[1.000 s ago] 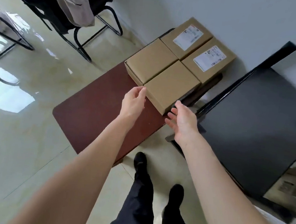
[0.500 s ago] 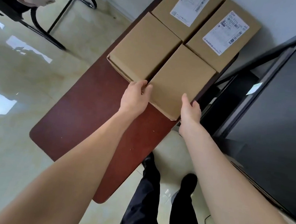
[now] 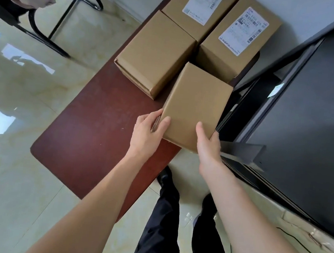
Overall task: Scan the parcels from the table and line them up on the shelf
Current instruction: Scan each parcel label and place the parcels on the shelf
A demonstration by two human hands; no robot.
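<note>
A plain brown parcel (image 3: 195, 104) is raised off the dark red table (image 3: 91, 130), tilted toward me. My left hand (image 3: 149, 128) grips its near left corner, thumb on top. My right hand (image 3: 208, 139) grips its near right corner, thumb on top too. Three more parcels stay on the table: a plain one (image 3: 155, 51) on the left, and two at the back with white shipping labels, one at the far left (image 3: 197, 8) and one at the far right (image 3: 237, 35). The black shelf (image 3: 312, 104) stands to the right.
A black chair frame (image 3: 48, 31) with cloth draped on it stands on the glossy floor at the upper left. The wall runs behind the table. My legs and shoes (image 3: 164, 225) are below, between table and shelf.
Both hands reached the nearest plain parcel, closed on its near corners and lifted it off the table toward me. The view has moved closer to the table.
</note>
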